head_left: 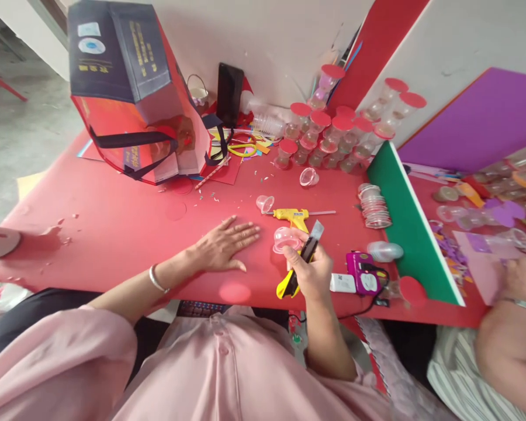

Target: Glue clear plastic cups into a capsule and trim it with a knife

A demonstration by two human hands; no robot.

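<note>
One yellow glue gun [294, 217] lies on the red bench [114, 234], with three loose clear cups about it: one [265, 203] at its rear, one [309, 176] farther back, and one pink-tinted cup [286, 239] just beside the right hand [312, 270]. That hand is clenched around a yellow-and-black utility knife [300, 266], blade end up, close to the pink cup's rim. The left hand [225, 242] lies flat and released on the bench, fingers spread, holding nothing. One purple device [363, 280] sits to the right. Another person's hand [523, 279] rests on pink paper at far right.
</note>
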